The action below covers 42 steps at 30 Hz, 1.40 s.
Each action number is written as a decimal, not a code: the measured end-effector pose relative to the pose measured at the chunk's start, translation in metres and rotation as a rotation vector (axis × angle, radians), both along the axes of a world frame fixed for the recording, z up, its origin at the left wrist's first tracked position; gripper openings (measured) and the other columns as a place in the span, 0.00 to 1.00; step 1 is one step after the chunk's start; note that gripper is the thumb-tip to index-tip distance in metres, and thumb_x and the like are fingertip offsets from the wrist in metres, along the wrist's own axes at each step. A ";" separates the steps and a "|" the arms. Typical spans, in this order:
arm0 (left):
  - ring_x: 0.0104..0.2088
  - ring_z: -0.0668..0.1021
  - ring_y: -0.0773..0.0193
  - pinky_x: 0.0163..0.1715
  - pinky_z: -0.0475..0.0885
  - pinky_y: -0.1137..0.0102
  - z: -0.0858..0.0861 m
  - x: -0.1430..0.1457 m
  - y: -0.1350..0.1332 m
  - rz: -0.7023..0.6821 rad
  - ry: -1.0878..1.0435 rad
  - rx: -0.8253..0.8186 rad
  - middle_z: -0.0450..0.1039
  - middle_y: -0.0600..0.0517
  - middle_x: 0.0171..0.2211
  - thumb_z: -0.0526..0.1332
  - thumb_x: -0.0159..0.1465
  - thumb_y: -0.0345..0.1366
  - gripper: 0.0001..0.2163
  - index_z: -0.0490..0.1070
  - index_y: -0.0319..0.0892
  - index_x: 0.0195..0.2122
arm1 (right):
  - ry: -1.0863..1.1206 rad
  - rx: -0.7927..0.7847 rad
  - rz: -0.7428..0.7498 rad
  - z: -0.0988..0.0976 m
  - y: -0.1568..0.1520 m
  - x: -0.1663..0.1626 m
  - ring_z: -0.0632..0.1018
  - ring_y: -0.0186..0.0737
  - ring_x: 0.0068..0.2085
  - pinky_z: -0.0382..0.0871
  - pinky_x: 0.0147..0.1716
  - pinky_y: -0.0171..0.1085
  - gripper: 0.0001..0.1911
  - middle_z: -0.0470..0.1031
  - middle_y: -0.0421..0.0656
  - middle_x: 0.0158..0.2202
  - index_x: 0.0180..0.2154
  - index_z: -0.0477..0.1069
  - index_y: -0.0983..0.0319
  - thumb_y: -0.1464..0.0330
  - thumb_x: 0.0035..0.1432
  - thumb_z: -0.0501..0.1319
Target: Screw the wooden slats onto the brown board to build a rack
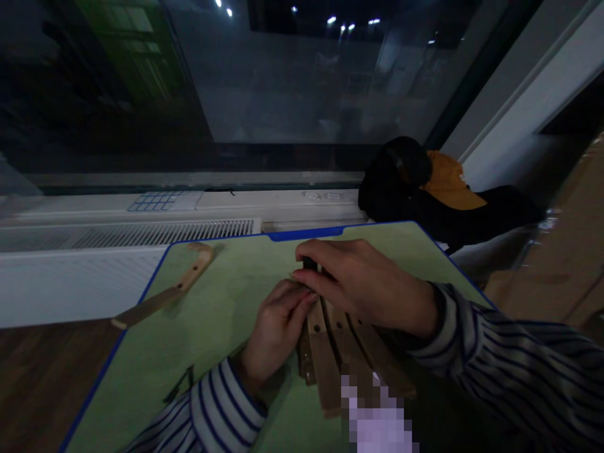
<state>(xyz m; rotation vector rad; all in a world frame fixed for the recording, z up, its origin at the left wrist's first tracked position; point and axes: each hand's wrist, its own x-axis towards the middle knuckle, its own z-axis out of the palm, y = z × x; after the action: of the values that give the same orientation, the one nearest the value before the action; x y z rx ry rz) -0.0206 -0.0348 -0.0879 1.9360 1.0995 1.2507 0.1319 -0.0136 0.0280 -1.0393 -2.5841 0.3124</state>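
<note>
Several flat wooden slats (325, 371) with drilled holes lie side by side in front of me, their lower ends fanned apart. My right hand (363, 283) reaches over their far end and pinches a small black piece (309, 263) between thumb and forefinger. Just below it, my left hand (278, 321) is closed, its fingertips pressed together at the far end of the leftmost slat. What those fingertips grip is hidden. Under the slats' left side, a brown, shiny thing (307, 368) shows in part.
A bent wooden piece (182, 283) with holes lies at the green table's (236, 270) left, overhanging its blue edge. A thin dark bent thing (182, 384) is near my left sleeve. Beyond are a radiator (85, 277), an orange cap (453, 179) and a cardboard box (557, 239).
</note>
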 end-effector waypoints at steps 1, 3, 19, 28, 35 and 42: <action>0.35 0.74 0.64 0.36 0.69 0.70 -0.001 0.000 0.000 0.025 -0.010 0.005 0.72 0.51 0.33 0.58 0.63 0.32 0.06 0.74 0.42 0.37 | 0.001 0.007 -0.009 -0.002 -0.001 0.000 0.75 0.39 0.35 0.65 0.33 0.36 0.10 0.74 0.44 0.34 0.41 0.65 0.66 0.66 0.62 0.54; 0.32 0.73 0.65 0.33 0.69 0.71 -0.003 -0.001 0.001 0.064 -0.031 0.017 0.72 0.52 0.31 0.61 0.61 0.33 0.04 0.74 0.42 0.34 | 0.000 0.018 -0.028 -0.004 -0.005 -0.001 0.75 0.39 0.34 0.64 0.31 0.36 0.11 0.74 0.45 0.33 0.41 0.65 0.66 0.65 0.62 0.54; 0.32 0.74 0.63 0.33 0.69 0.70 0.003 -0.003 0.002 -0.035 0.028 -0.002 0.73 0.51 0.29 0.56 0.64 0.34 0.09 0.75 0.42 0.30 | 0.114 -0.075 0.111 0.000 -0.003 0.005 0.75 0.33 0.38 0.65 0.38 0.32 0.10 0.75 0.41 0.38 0.45 0.66 0.63 0.69 0.63 0.53; 0.27 0.72 0.66 0.28 0.68 0.72 0.002 -0.005 0.003 0.045 0.020 0.034 0.70 0.54 0.25 0.59 0.61 0.33 0.07 0.73 0.41 0.27 | 0.101 0.017 -0.107 -0.021 -0.018 -0.006 0.76 0.42 0.34 0.66 0.33 0.39 0.13 0.75 0.46 0.35 0.44 0.63 0.64 0.63 0.64 0.50; 0.32 0.74 0.62 0.33 0.69 0.68 0.005 -0.007 0.002 -0.051 0.071 0.078 0.73 0.50 0.30 0.54 0.64 0.35 0.10 0.74 0.41 0.31 | 0.077 -0.016 0.005 -0.002 -0.014 -0.003 0.75 0.39 0.41 0.67 0.39 0.38 0.19 0.74 0.48 0.45 0.54 0.59 0.64 0.66 0.62 0.53; 0.37 0.73 0.62 0.38 0.70 0.68 0.008 -0.003 0.001 -0.056 0.098 0.064 0.73 0.49 0.34 0.54 0.65 0.32 0.08 0.73 0.41 0.36 | 0.022 -0.048 0.052 0.007 -0.007 0.001 0.75 0.36 0.38 0.66 0.38 0.35 0.09 0.75 0.43 0.37 0.43 0.66 0.63 0.69 0.63 0.52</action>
<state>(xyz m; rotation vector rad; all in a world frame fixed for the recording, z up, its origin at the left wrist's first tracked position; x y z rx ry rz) -0.0238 -0.0339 -0.0803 2.0811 1.0565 1.1858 0.1326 -0.0202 0.0348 -0.9803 -2.5990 0.3978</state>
